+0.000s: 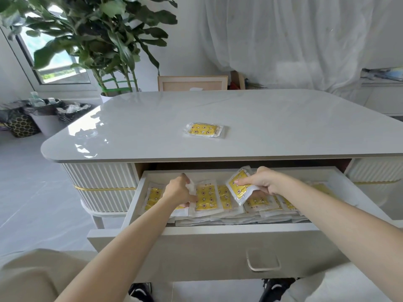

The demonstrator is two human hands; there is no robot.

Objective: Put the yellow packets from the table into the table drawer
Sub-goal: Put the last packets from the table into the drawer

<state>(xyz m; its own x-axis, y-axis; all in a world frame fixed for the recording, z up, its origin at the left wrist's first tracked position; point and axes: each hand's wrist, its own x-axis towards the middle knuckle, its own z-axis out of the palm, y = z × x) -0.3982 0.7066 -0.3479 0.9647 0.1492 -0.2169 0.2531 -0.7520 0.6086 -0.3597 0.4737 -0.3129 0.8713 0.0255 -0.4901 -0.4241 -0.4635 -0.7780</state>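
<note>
The table drawer (218, 240) is pulled out toward me and holds several yellow packets in clear wrappers, stacked in rows. Inside it, my left hand (177, 189) presses on a flat packet (206, 198) and pinches its wrapper edge. My right hand (265, 180) is shut on another yellow packet (238, 186), held tilted just above the stack. One yellow packet (205, 130) lies alone on the glossy grey tabletop (283, 127), near the middle.
A chair back (193, 83) stands at the table's far side. A large potted plant (104, 46) rises at the back left, with bins (46, 114) on the floor beside it. White curtains hang behind. My shoes show under the drawer.
</note>
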